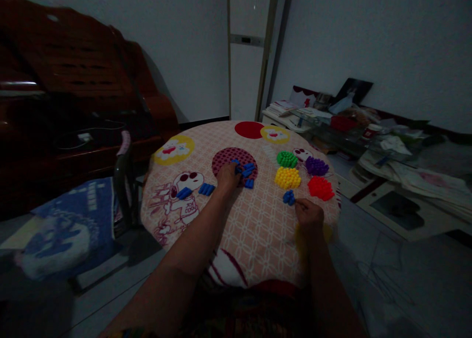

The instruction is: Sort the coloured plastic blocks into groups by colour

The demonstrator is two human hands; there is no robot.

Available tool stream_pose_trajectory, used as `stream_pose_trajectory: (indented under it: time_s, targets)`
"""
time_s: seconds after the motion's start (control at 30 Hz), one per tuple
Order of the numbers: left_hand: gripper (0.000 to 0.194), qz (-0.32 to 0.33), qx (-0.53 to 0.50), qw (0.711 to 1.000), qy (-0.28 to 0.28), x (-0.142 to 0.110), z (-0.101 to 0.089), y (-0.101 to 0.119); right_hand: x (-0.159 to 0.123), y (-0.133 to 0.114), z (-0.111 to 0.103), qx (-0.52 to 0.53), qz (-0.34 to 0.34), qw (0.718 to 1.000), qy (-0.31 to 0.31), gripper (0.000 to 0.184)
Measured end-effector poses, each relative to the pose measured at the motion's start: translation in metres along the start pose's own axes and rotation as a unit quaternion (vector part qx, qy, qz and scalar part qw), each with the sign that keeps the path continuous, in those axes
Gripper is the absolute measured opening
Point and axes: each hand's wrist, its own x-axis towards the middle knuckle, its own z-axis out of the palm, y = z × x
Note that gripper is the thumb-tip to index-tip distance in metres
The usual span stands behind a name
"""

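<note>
My left hand (227, 176) reaches to the middle of a round table (258, 230) covered by a cartoon-print cloth, its fingers curled over a scatter of loose blue pieces (246, 170). My right hand (308, 214) rests near the table's right edge, fingers pinched at a small cluster of blue pieces (288, 197). Beyond it lie sorted clusters: green (286, 159), purple (316, 166), yellow (287, 177) and red (320, 187). Two more blue pieces (195, 191) lie to the left of my left hand.
A dark wooden sofa (73, 97) stands at the left, with a chair and a blue cloth (73, 225) beside the table. A low cluttered table with papers (368, 131) fills the right. A tall white unit (245, 52) stands in the far corner.
</note>
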Motion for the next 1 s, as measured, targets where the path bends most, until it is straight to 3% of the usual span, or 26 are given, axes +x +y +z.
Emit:
stream_pose_trajectory:
  time_s: [0.13,0.2,0.3,0.4,0.53,0.67,0.8,0.9,1.0]
  targets:
    - [0.048,0.043,-0.106,0.993,0.042,-0.007,-0.008,0.021,-0.001,-0.001,-0.001,0.061,0.011,0.997,0.036,0.036]
    - [0.054,0.103,-0.183,0.978,0.01,-0.018,-0.009,0.04,-0.003,-0.006,-0.002,0.11,0.026,0.991,0.074,0.036]
    - [0.056,0.216,-0.276,0.933,-0.083,-0.043,-0.003,0.07,-0.004,-0.02,-0.008,0.205,0.068,0.972,0.094,0.037]
    - [0.058,0.296,-0.313,0.892,-0.137,-0.067,0.006,0.091,-0.004,-0.038,-0.017,0.295,0.099,0.95,0.022,0.04]
    - [0.057,0.357,-0.293,0.871,-0.168,-0.083,0.015,0.102,-0.004,-0.054,-0.024,0.323,0.09,0.94,-0.062,0.039]
    - [0.053,0.398,-0.265,0.859,-0.183,-0.089,0.024,0.103,-0.007,-0.056,-0.025,0.268,0.07,0.96,-0.05,0.031]
    - [0.055,0.426,-0.263,0.852,-0.154,-0.089,0.032,0.101,-0.007,-0.055,-0.03,0.23,0.059,0.971,-0.034,0.028]
    - [0.063,0.404,-0.261,0.869,-0.112,-0.082,0.036,0.096,-0.004,-0.048,-0.034,0.242,0.093,0.965,0.038,0.031]
    - [0.064,0.331,-0.257,0.903,-0.09,-0.075,0.043,0.09,-0.001,-0.033,-0.032,0.257,0.119,0.951,0.12,0.035]
